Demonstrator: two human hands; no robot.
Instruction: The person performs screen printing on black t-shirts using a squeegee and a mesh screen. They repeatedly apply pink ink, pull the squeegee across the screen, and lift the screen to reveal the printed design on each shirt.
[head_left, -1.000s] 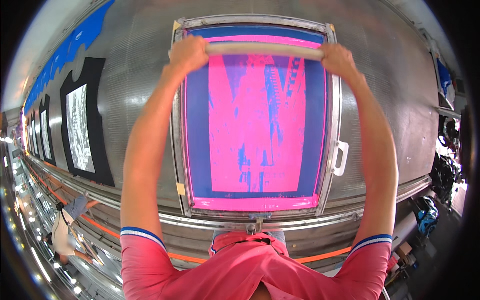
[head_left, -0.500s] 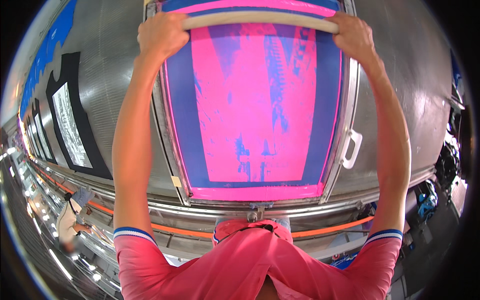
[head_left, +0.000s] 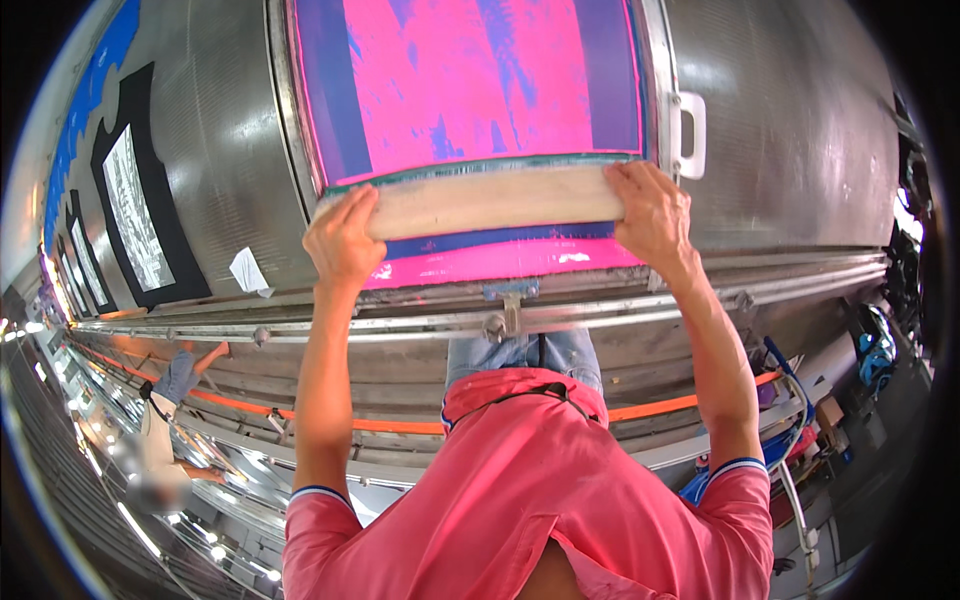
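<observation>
My left hand (head_left: 343, 240) and my right hand (head_left: 652, 215) grip the two ends of a wooden squeegee (head_left: 495, 201), fingers wrapped over its top. Its dark green blade edge rests across the near part of a framed printing screen (head_left: 320, 100). Pink ink (head_left: 460, 90) covers the middle of the blue mesh beyond the squeegee, with blue streaks showing through. A thick band of wet pink ink (head_left: 500, 262) lies between the squeegee and the frame's near edge. On the right side of the frame sits a white handle (head_left: 691, 136).
Black fabric pieces with grey printed panels (head_left: 138, 205) lie along the metal table (head_left: 215, 170) on the left, near a scrap of white paper (head_left: 249, 271). A metal rail (head_left: 420, 325) and an orange strip (head_left: 400, 426) run along the near side. Another person (head_left: 165, 430) stands farther left.
Both hands have drawn the squeegee from the far end of the screen to its near end. The view has shifted, and a scrap of paper now shows at the left.
</observation>
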